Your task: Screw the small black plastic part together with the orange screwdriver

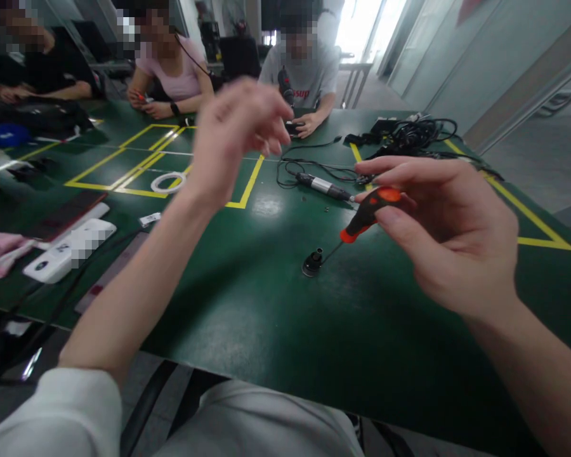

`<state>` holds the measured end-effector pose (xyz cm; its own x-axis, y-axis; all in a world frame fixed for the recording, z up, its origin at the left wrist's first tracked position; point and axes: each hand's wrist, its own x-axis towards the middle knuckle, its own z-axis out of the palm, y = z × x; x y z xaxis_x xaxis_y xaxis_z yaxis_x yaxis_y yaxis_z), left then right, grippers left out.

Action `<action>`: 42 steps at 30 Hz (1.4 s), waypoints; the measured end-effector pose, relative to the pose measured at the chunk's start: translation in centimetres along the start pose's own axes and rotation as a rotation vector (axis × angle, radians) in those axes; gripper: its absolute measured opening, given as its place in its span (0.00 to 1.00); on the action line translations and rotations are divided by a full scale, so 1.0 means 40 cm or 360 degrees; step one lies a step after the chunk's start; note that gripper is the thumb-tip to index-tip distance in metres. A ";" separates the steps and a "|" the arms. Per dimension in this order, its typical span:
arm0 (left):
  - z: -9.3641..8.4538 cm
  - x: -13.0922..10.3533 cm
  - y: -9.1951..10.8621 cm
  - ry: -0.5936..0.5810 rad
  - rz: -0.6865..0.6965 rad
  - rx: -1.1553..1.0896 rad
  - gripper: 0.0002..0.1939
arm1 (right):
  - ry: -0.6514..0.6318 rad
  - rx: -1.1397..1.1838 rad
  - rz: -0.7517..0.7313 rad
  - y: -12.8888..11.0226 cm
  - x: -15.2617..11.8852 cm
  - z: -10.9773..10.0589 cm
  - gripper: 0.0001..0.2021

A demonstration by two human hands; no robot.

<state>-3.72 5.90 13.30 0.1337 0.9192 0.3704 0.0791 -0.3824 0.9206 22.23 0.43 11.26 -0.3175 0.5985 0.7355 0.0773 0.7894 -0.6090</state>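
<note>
My right hand point(457, 235) pinches a small screwdriver point(361, 219) by its black and orange handle, between thumb and fingers. Its thin shaft slants down to a small black round part point(311, 264) on the green table; the tip's exact contact is hard to make out. A short metal-rimmed stub sticks up from that part. My left hand point(240, 130) is raised over the table, blurred by motion, its fingers loosely bent and apart with nothing visible in them. Behind the screwdriver lies a black and silver pen-shaped tool point(324, 186) with a cord.
Tangled black cables point(409, 136) lie at the back right. Left of my forearm are a white power strip point(71, 249), a white ring point(168, 182) and a dark flat slab point(111, 273). Yellow tape marks the green table point(247, 343). Several people sit across it.
</note>
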 end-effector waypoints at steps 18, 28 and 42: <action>0.108 -0.081 -0.256 -0.1322 -0.0725 -0.0072 0.23 | 0.0033 -0.0091 0.0024 0.014 0.001 -0.001 0.10; 0.115 -0.085 -0.256 -0.1258 -0.0513 0.0020 0.18 | 0.0035 -0.0028 -0.0026 0.023 0.003 0.001 0.11; 0.118 -0.094 -0.286 -0.1066 -0.0685 -0.0220 0.25 | -0.0036 -0.0037 -0.0016 0.025 -0.005 0.004 0.13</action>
<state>-0.44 6.38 0.78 0.6863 0.7151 -0.1327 0.1415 0.0477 0.9888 22.22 1.08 10.45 -0.3397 0.5874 0.7346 0.0956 0.7985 -0.5943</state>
